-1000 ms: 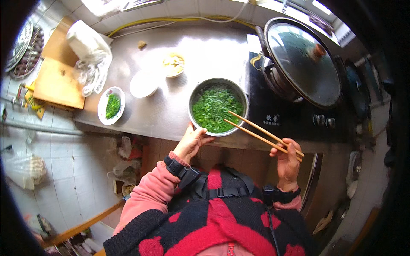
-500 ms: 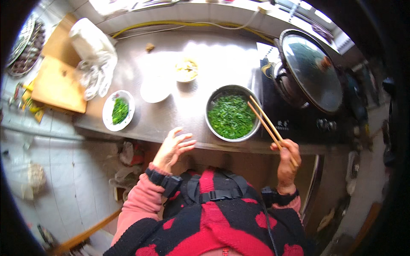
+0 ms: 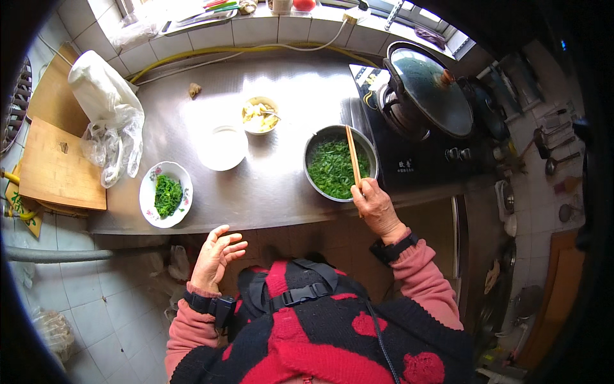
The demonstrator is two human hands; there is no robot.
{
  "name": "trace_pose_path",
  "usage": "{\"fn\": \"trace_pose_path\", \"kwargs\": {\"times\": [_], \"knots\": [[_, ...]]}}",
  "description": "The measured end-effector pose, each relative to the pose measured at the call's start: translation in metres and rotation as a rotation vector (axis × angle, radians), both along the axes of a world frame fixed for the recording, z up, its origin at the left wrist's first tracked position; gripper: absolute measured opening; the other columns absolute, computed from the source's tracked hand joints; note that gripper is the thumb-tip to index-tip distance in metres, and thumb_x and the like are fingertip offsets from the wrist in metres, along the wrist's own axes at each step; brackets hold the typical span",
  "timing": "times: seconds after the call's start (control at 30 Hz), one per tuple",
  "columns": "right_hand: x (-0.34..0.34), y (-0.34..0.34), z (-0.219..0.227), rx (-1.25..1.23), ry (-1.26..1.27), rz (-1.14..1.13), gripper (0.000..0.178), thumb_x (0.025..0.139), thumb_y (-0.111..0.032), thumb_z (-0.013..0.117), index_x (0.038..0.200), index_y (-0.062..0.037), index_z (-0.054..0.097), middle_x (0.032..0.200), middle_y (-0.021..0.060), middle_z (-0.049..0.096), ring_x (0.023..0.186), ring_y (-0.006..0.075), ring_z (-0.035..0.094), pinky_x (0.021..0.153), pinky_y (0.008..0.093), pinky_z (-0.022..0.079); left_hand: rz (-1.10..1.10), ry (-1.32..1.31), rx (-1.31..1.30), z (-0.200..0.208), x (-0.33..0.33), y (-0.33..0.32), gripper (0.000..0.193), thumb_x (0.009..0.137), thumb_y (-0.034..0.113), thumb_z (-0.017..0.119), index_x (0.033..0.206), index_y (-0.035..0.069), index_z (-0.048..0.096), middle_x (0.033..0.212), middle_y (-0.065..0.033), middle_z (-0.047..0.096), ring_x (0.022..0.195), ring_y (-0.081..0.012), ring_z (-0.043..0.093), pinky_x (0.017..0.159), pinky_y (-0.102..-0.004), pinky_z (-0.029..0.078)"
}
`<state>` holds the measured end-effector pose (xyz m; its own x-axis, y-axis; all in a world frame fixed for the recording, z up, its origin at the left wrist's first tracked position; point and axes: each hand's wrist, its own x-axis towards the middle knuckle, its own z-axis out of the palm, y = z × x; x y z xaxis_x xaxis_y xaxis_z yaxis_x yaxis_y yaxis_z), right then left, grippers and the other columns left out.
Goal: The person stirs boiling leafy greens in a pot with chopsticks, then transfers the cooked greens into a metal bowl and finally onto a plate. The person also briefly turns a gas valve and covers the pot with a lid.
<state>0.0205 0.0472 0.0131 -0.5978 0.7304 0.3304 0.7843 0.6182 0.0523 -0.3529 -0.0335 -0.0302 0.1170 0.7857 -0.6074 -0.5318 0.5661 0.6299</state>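
Note:
My right hand (image 3: 377, 208) grips a pair of wooden chopsticks (image 3: 353, 157), held together over the right part of a round metal pot (image 3: 311, 142). Chopped green leaves (image 3: 332, 169) lie inside the pot; whether the chopstick tips touch them I cannot tell. My left hand (image 3: 216, 259) hangs in front of the counter edge, fingers apart, holding nothing. Nearest to it on the counter is a flowered white bowl (image 3: 148, 211) with a small heap of chopped greens (image 3: 168, 196). A white bowl (image 3: 224, 148) stands between that and the pot. Behind it, another bowl (image 3: 260, 130) holds pale yellow pieces and a spoon.
A black cooktop (image 3: 409, 160) at right carries a wok with a glass lid (image 3: 422, 86). Wooden boards (image 3: 61, 169) and a white plastic bag (image 3: 115, 137) stand at left. A yellow hose (image 3: 192, 56) runs along the back wall. A brown lump (image 3: 194, 90) lies on the metal counter (image 3: 256, 205).
My right hand has moved in toward the pot, bringing the chopsticks together over it; they were spread at its right rim before. My left hand has drawn slightly back. The whole view has shifted.

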Motion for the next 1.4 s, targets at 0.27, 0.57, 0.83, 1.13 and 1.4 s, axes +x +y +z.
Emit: {"fn": "trace_pose_path", "kwargs": {"times": [0.27,0.57,0.83,1.13,1.4], "knots": [[-0.023,-0.004,0.026,0.206,0.197,0.047,0.033,0.069,0.006,0.057,0.101,-0.0007,0.051,0.095,0.0134,0.047,0.084,0.0312,0.054,0.066,0.0375,0.049,0.031,-0.038,0.076,-0.012,-0.006,-0.021,0.035,0.085,0.017,0.056,0.115,0.006,0.042,0.102,-0.0133,0.056,0.091,-0.0261,0.059,0.077,-0.0341,0.05],[-0.091,0.011,0.029,0.003,0.296,0.417,0.037,0.064,0.005,0.058,0.1,-0.0016,0.053,0.095,0.0124,0.043,0.086,0.0303,0.053,0.066,0.0362,0.049,0.171,-0.007,0.017,-0.009,-0.001,-0.041,0.035,0.085,0.017,0.055,0.115,0.006,0.042,0.101,-0.0114,0.056,0.09,-0.0226,0.059,0.076,-0.0333,0.05],[-0.18,0.041,0.004,-0.063,0.15,0.486,0.034,0.066,-0.001,0.055,0.1,0.0005,0.051,0.094,0.0158,0.047,0.09,0.0311,0.051,0.074,0.0355,0.047,0.237,-0.012,0.018,-0.015,-0.026,-0.061,0.032,0.087,0.016,0.052,0.116,0.005,0.043,0.101,-0.0119,0.057,0.088,-0.022,0.06,0.075,-0.0321,0.05],[-0.252,0.071,-0.036,-0.024,-0.03,0.275,0.035,0.062,-0.005,0.059,0.097,-0.0001,0.053,0.096,0.0131,0.049,0.097,0.0293,0.047,0.083,0.0332,0.044,0.312,-0.013,0.05,-0.019,-0.115,-0.095,0.025,0.089,0.014,0.049,0.112,0.004,0.045,0.097,-0.0115,0.058,0.086,-0.0208,0.06,0.073,-0.0315,0.05],[-0.247,0.095,0.015,0.099,-0.049,0.209,0.038,0.071,-0.005,0.052,0.109,-0.0039,0.05,0.105,0.0139,0.047,0.099,0.0276,0.047,0.089,0.0388,0.038,0.261,0.006,0.006,-0.021,-0.135,-0.08,0.027,0.087,0.013,0.05,0.112,0.004,0.044,0.095,-0.0117,0.059,0.084,-0.0223,0.061,0.071,-0.0324,0.051]]}}
